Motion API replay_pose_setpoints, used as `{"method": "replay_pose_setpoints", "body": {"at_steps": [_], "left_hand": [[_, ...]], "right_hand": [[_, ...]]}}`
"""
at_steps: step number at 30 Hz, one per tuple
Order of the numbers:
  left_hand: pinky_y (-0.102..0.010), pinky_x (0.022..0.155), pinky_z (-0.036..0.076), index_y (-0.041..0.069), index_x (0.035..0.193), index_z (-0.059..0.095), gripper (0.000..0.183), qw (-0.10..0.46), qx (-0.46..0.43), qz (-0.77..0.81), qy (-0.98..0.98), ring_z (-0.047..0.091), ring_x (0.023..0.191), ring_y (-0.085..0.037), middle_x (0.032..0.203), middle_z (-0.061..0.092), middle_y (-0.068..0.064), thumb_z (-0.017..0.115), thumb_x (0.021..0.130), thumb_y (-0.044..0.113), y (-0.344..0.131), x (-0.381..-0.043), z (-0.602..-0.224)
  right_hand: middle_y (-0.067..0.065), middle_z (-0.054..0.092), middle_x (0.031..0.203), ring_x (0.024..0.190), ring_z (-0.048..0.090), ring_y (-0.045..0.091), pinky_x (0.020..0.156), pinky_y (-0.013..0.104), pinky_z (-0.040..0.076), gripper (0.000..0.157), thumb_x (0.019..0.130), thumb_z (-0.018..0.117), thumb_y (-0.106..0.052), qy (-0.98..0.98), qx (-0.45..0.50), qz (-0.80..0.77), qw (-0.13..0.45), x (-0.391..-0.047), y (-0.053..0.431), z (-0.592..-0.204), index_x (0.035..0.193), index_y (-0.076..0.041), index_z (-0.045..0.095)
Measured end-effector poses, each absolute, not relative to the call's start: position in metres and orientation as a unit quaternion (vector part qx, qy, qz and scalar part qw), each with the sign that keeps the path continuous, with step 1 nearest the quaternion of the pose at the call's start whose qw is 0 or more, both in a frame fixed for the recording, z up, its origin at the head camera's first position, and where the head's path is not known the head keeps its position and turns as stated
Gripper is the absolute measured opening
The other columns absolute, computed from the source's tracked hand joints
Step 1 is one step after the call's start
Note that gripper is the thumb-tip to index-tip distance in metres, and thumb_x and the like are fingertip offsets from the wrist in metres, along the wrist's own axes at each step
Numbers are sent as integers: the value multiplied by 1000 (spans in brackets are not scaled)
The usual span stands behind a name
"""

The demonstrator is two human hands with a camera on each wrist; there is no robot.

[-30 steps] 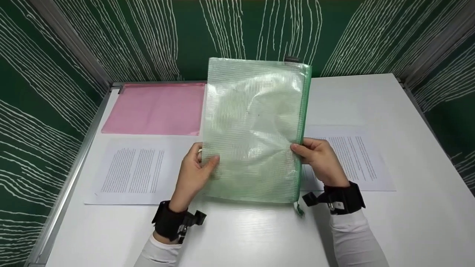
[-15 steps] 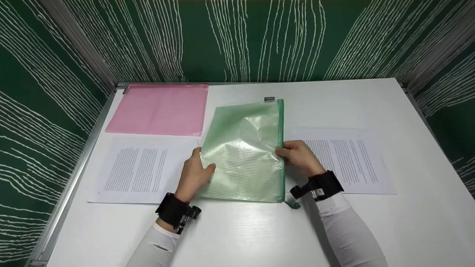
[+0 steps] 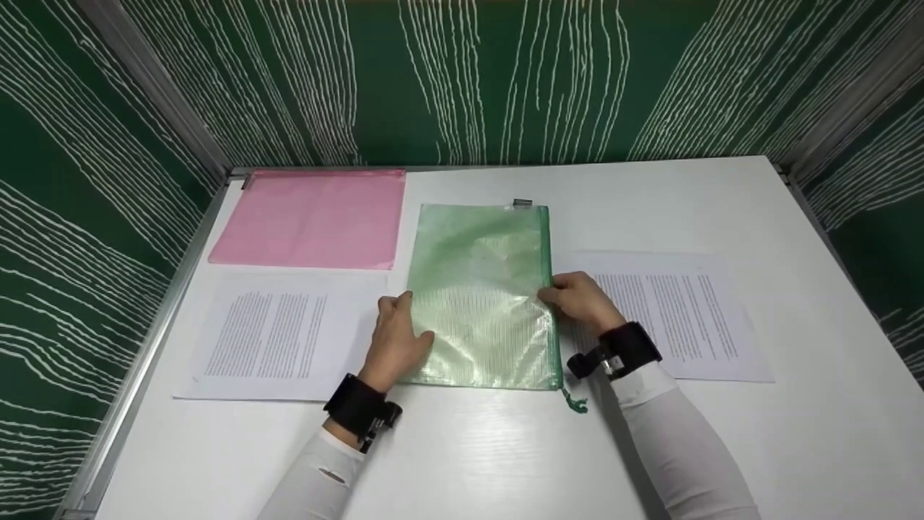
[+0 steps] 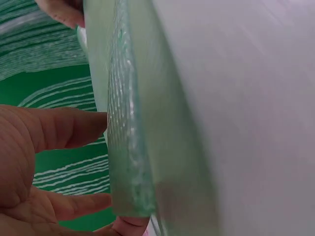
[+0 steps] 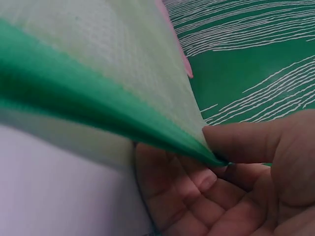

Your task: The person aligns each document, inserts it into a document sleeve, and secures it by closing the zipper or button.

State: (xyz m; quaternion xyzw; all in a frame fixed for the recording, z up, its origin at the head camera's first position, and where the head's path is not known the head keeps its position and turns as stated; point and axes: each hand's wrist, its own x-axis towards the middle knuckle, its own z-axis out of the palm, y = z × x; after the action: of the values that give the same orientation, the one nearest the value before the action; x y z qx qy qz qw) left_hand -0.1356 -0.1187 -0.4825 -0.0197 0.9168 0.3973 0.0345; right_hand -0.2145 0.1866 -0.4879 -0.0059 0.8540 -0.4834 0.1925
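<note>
A translucent green mesh zip pouch (image 3: 480, 296) is held low over the middle of the white table, its long zip edge facing right. My left hand (image 3: 395, 343) has it by the left edge; in the left wrist view the thumb (image 4: 74, 127) meets its upper face and a fingertip (image 4: 132, 225) shows under the edge. At the opposite side my right hand (image 3: 583, 300) pinches the green zip edge (image 5: 123, 113), thumb above and curled fingers below. A green zip cord (image 3: 575, 402) hangs off the near right corner.
A pink zip pouch (image 3: 310, 220) lies at the back left of the table (image 3: 476, 462). Printed paper sheets lie on both sides, the left sheet (image 3: 346, 318) and the right sheet (image 3: 743, 325). Green walls (image 3: 397, 87) with white lines enclose the table's back and sides.
The green pouch has come down from a raised, tilted pose to lie nearly flat just over the table. Both hands moved with it, keeping their hold; the left has since shifted slightly right.
</note>
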Motion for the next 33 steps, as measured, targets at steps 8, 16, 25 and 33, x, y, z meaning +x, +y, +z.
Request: {"method": "replay_pose_setpoints", "body": {"at_steps": [8, 16, 25, 33], "left_hand": [[-50, 105, 46, -8, 150, 41, 77, 32, -12, 307, 951, 38, 133, -46, 149, 32, -32, 79, 87, 15, -105, -140, -487], [-50, 90, 48, -13, 135, 54, 62, 6, 29, 208, 978, 46, 112, -45, 132, 44, -34, 79, 89, 19, -99, -138, -485], [-46, 74, 51, -10, 112, 65, 41, -42, 74, 123, 989, 54, 95, -40, 110, 57, -28, 82, 84, 15, -86, -136, -481], [-40, 69, 51, -8, 111, 68, 41, -50, 163, 126, 977, 56, 88, -32, 106, 60, -22, 83, 83, 17, -40, -120, -462]], "right_hand": [[-1, 54, 71, 68, 50, 15, 61, 28, 42, 21, 97, 63, -18, 874, -2, -455, 168, -221, 189, -487, 81, -4, 66], [5, 65, 79, 70, 61, 18, 64, 28, 49, 21, 96, 61, -15, 876, -7, -453, 165, -219, 194, -485, 95, 3, 72], [16, 71, 92, 76, 67, 22, 70, 31, 55, 26, 99, 58, -12, 872, -51, -461, 155, -212, 207, -478, 108, 8, 70], [19, 71, 96, 75, 67, 22, 64, 29, 54, 24, 99, 63, -11, 886, -94, -435, 128, -213, 231, -474, 114, 8, 69]]}}
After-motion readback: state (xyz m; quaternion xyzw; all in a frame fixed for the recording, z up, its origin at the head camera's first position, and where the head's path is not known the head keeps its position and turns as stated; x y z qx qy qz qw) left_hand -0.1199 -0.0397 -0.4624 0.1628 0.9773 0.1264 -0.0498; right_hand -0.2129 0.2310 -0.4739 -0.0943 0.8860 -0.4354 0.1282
